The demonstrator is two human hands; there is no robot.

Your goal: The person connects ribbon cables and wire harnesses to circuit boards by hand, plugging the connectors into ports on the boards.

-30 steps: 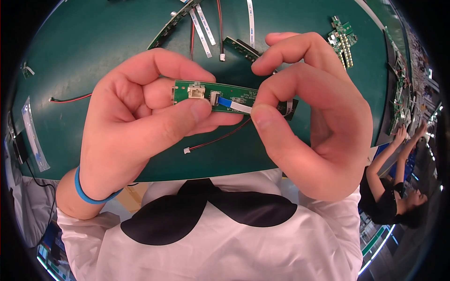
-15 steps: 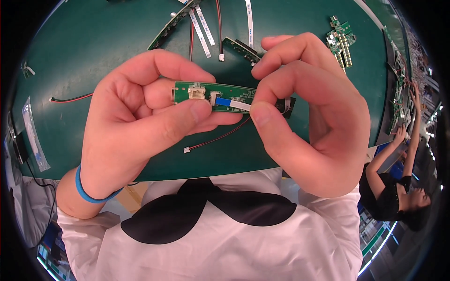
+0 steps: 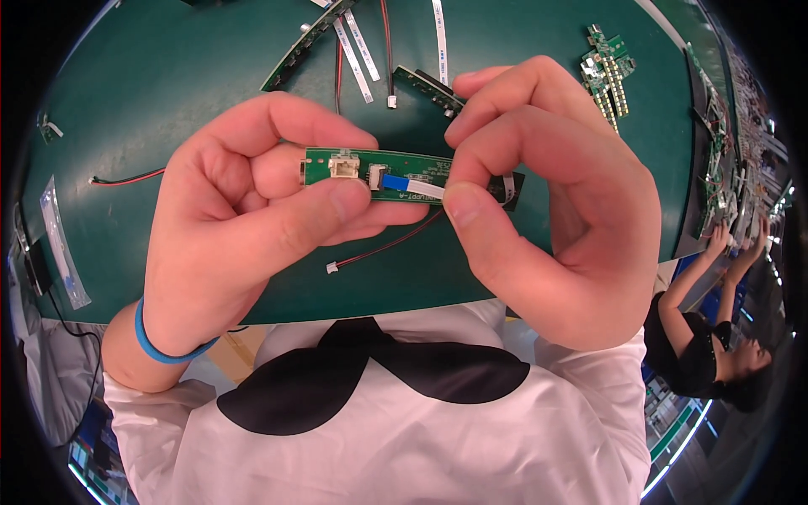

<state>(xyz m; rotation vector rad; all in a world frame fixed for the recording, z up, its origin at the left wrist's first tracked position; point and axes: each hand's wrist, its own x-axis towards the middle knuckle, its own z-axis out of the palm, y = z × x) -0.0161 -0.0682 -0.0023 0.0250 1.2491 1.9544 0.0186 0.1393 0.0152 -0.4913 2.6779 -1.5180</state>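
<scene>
A narrow green circuit board (image 3: 404, 162) is gripped at its left end by my left hand (image 3: 252, 202), thumb on the front and fingers behind. A white plug socket (image 3: 343, 165) and a smaller flat-cable connector (image 3: 376, 177) sit on its face. My right hand (image 3: 555, 202) pinches a white ribbon cable (image 3: 427, 189) between thumb and forefinger; its blue end (image 3: 395, 183) lies at the small connector. Whether that end is seated inside cannot be made out. The board's right part is hidden behind my right fingers. A red-and-black wire with a white plug (image 3: 332, 268) hangs below the board.
On the green table (image 3: 168, 93) lie more boards (image 3: 307, 44), loose white ribbon cables (image 3: 353, 59) and wires at the back. Stacked boards (image 3: 608, 71) are at the back right, a clear plastic bag (image 3: 65, 244) at the left. Another person (image 3: 715, 328) works at the right.
The board and both hands have shifted very slightly left. The blue cable end now sits a little further from the connector's edge or at a slightly changed angle; the grip is unchanged.
</scene>
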